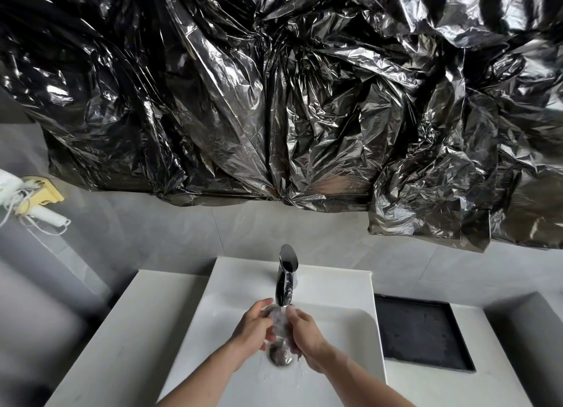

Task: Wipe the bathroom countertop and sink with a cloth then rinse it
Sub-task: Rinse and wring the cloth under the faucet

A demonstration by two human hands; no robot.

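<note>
Fingers of both hands clench a wet cloth between them, under the running tap, over the sink drain.

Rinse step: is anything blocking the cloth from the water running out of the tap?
Nothing visible does. The left hand and right hand hold the cloth between them directly under the tap, over the sink, and the water lands on it.
</note>
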